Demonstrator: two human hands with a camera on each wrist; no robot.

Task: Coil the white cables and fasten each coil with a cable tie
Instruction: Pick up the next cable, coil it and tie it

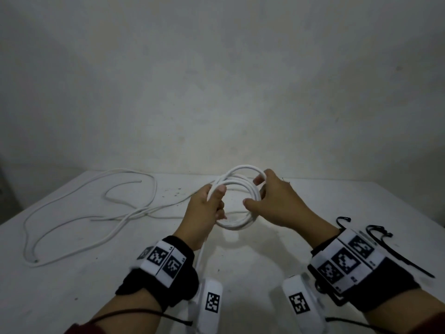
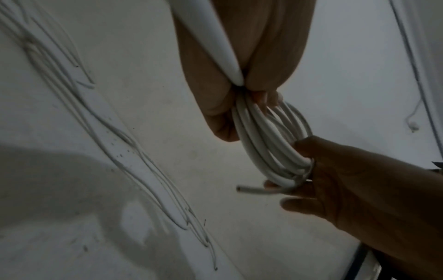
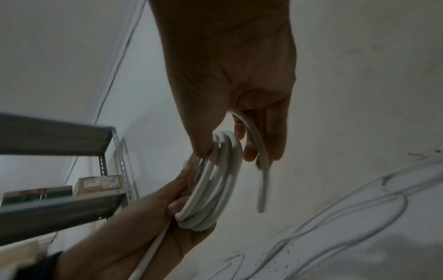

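While loose cable (image 1: 72, 213) lies on the table (image 1: 240, 261), both hands' fingers (image 1: 218, 191) clamp the white coil (image 1: 237, 225).

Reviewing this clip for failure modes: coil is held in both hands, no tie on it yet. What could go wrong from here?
1. The coil is untied; if the right hand lets go to fetch a black cable tie beside its wrist, the loops may spring open in the left hand.
2. The free cable end pokes out of the coil and may slip loose.
3. The loose cables lie tangled on the table; coiling them next may snag.
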